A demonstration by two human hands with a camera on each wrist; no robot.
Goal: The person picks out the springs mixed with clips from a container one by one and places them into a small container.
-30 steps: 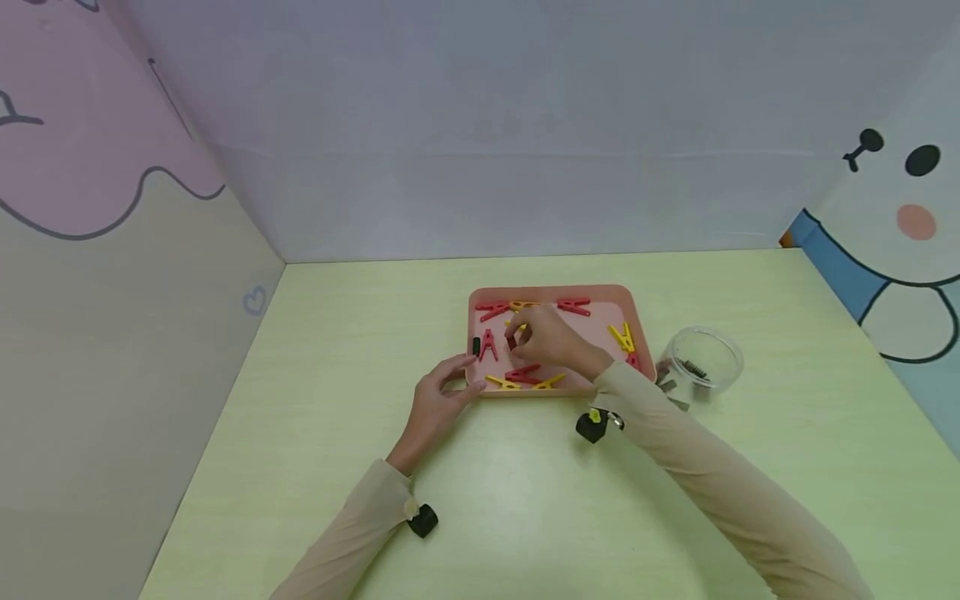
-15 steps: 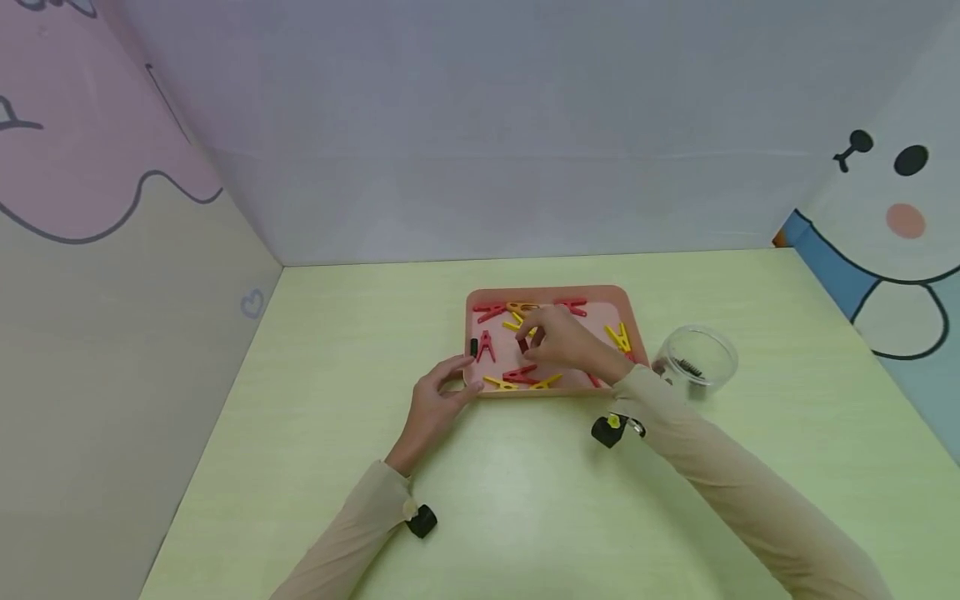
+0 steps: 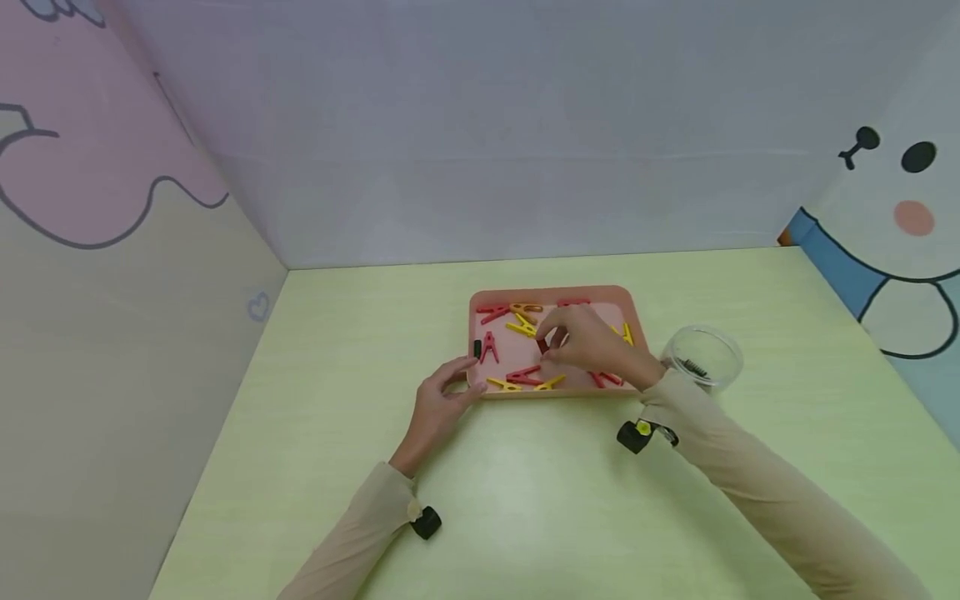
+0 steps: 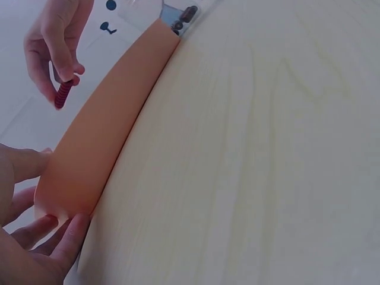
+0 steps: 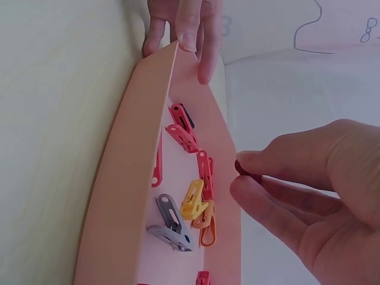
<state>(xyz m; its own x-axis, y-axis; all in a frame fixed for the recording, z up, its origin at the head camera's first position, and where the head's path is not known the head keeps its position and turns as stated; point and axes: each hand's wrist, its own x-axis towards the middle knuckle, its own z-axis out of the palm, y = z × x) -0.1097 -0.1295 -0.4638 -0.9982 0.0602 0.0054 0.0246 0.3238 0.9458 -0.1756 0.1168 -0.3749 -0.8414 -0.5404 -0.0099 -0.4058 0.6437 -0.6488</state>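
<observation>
A pink rectangular tray (image 3: 560, 395) holds several red and yellow clothespins, such as a red clothespin (image 3: 489, 346) and a yellow clothespin (image 3: 522, 326). My left hand (image 3: 444, 408) grips the tray's near left corner, fingers and thumb on both sides of its wall. Above the tray, my right hand (image 3: 588, 340) pinches a small dark red ridged piece (image 4: 63, 93), like a short coil spring, between thumb and fingertips. A black ridged piece (image 3: 477, 349) of similar size lies at the tray's left wall, beside a red clothespin.
Right of the tray stands a clear round tub (image 3: 705, 357) with dark ridged pieces inside, partly hidden by my right sleeve (image 3: 742, 450). The pale wooden table (image 3: 360, 333) ends at a plain back wall (image 3: 525, 192) and patterned side walls.
My right hand has moved rightward over the tray with the red ridged piece, uncovering yellow clothespins to its left. The left hand stays at the corner.
</observation>
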